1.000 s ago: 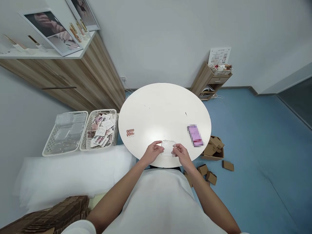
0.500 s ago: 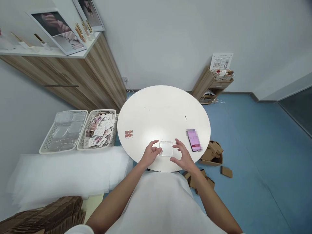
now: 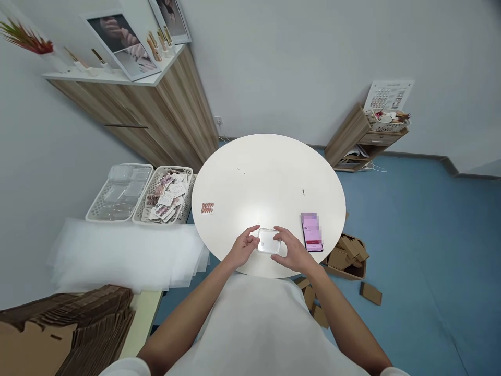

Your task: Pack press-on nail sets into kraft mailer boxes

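A small clear plastic box (image 3: 269, 242) is at the near edge of the round white table (image 3: 266, 162), between my two hands. My left hand (image 3: 243, 248) grips its left side, with the thumb near the front of that side and a finger along the far corner. On the opposite side, my right hand (image 3: 293, 250) has its fingers on the far right corner and its thumb near the lower right edge. Whether the box rests on the tabletop or is slightly raised is hard to tell. A card of reddish press-on nails (image 3: 207, 208) lies toward the left of the table.
A phone (image 3: 312, 232) with a pink screen lies to the right. Beyond the table's left side stand a basket of nail cards (image 3: 138, 215) and a basket of clear boxes (image 3: 93, 213), near white foam sheets (image 3: 125, 256). Cardboard boxes (image 3: 346, 256) fill a bin on the right.
My right hand has closed in on the box's right side, its fingers now touching the corner. My left hand stays at the left side. The camera view has shifted slightly left.
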Tool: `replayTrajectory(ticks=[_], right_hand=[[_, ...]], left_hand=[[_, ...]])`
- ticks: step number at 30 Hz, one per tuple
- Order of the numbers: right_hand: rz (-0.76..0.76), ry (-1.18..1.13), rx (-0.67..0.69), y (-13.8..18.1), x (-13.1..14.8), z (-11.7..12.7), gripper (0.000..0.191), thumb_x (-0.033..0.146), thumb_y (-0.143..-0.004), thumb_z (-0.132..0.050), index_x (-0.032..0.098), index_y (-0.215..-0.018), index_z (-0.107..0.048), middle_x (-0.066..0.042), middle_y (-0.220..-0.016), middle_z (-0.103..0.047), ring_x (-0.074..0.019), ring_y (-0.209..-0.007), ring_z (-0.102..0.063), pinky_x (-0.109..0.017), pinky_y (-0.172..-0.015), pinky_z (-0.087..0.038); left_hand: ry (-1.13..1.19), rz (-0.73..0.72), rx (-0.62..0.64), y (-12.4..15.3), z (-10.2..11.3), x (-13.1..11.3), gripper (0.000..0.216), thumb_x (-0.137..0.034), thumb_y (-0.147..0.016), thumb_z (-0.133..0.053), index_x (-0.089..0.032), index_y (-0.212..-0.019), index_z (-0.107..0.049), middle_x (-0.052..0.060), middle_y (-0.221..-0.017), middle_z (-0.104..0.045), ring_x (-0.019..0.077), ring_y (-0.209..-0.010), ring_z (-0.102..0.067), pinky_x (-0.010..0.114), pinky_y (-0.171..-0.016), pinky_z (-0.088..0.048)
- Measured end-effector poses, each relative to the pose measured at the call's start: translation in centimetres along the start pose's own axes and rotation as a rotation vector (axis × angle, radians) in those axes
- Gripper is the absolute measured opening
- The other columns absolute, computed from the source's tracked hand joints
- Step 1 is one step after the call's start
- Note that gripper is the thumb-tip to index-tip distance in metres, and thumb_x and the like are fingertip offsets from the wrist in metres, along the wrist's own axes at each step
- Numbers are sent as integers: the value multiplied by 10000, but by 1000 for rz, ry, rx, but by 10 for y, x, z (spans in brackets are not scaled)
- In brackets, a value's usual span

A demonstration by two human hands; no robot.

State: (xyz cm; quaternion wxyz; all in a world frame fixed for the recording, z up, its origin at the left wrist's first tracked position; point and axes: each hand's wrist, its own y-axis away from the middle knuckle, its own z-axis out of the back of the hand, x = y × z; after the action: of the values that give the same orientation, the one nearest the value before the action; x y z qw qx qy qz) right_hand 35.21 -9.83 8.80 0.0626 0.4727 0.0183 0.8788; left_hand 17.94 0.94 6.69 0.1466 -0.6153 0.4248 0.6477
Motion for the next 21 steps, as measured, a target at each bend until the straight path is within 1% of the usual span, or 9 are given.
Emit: replayTrajectory(ticks=[2, 4, 6, 8, 12, 16, 20, 21], right_hand=[[11, -9, -29, -1, -3, 4, 378, 261, -624, -627, 232, -973, -483, -97, -1285, -405, -244, -1132, -431, -406, -863, -399], [7, -10, -62, -1, -6, 10, 371, 261, -619, -623, 231, -958, -475, -98, -1269, -419, -246, -1137, -421, -403, -862, -396], [3, -13, -82, -1, -7, 17, 365, 262, -614, -619, 230, -945, -471, -98, -1255, -431, -248, -1137, -419, -400, -858, -394], [11, -23, -96, -2, -6, 25, 363, 262, -607, -615, 230, -940, -472, -96, -1241, -441, -249, -1133, -421, -399, -863, -389], [58, -38, -123, -4, -5, 33, 382, 260, -597, -621, 234, -948, -472, -88, -1238, -446, -247, -1142, -411, -400, -871, -383], [119, -23, -116, -3, -5, 34, 407, 260, -610, -623, 233, -988, -473, -94, -1255, -435, -251, -1173, -380, -409, -895, -369], [126, 31, -38, 0, -9, 32, 530, 277, -630, -623, 243, -1117, -420, -96, -1366, -294, -257, -1217, -332, -411, -899, -379], [127, 44, -18, 0, -11, 32, 545, 281, -632, -624, 246, -1132, -410, -92, -1374, -283, -256, -1223, -323, -412, -902, -381]], left_hand=[[26, -21, -6, 0, -2, 2, 634, -441, -788, -474, -220, -1334, -236, 14, -766, -569, 120, -716, -529, 301, -751, -397], [-23, -46, -15, -1, -3, 3, 781, -422, -726, -571, -258, -1357, -140, 55, -947, -564, 129, -780, -547, 329, -796, -391], [-163, -83, -24, -2, -3, 0, 960, -370, -588, -710, -293, -1355, -138, 82, -1096, -510, 147, -844, -547, 353, -838, -375], [-307, -132, -15, -4, -3, -7, 1034, -329, -488, -771, -309, -1344, -192, 88, -1160, -476, 174, -910, -531, 370, -868, -358], [-421, -215, 44, -13, -8, -26, 960, -335, -479, -773, -308, -1313, -297, 80, -1169, -484, 201, -960, -506, 366, -861, -370], [-463, -271, 46, -19, -15, -35, 801, -340, -501, -759, -273, -1230, -433, 67, -1098, -538, 207, -944, -506, 343, -823, -392], [-491, -296, 59, -17, -17, -33, 730, -325, -523, -743, -257, -1190, -455, 61, -1060, -552, 199, -922, -509, 340, -808, -403], [-497, -299, 66, -17, -16, -32, 729, -320, -524, -741, -257, -1188, -449, 57, -1059, -550, 196, -921, -508, 342, -808, -404]])
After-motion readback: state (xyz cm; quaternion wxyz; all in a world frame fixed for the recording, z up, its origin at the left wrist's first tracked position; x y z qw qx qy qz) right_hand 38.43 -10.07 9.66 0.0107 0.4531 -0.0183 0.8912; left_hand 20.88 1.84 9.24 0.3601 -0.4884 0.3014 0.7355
